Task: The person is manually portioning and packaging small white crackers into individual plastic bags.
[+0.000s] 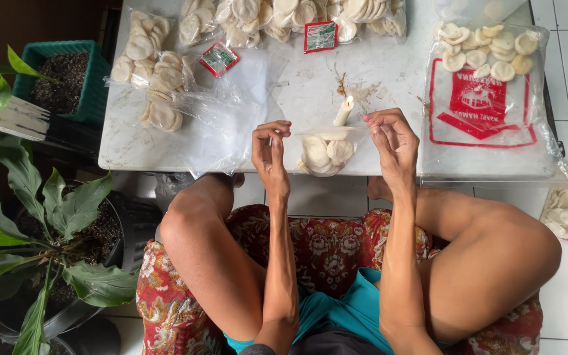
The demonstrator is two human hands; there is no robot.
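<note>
Fingers of left hand (269, 150) and right hand (392, 139) each pinch an end of the cracker bag (325, 152) | bag mouth spans side to side between them | candle (344, 112) just beyond, nearer right fingers | tabletop (310, 85) underneath

Candle (343, 110) behind bag (325, 151), on table (310, 85)

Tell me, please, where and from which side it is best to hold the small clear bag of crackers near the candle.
Probably by its open top edge, one corner in each hand, from the near table edge. The small clear bag hangs with the crackers low in it, so the top film is free. The left hand and right hand already pinch there, beside the lit candle.
</note>
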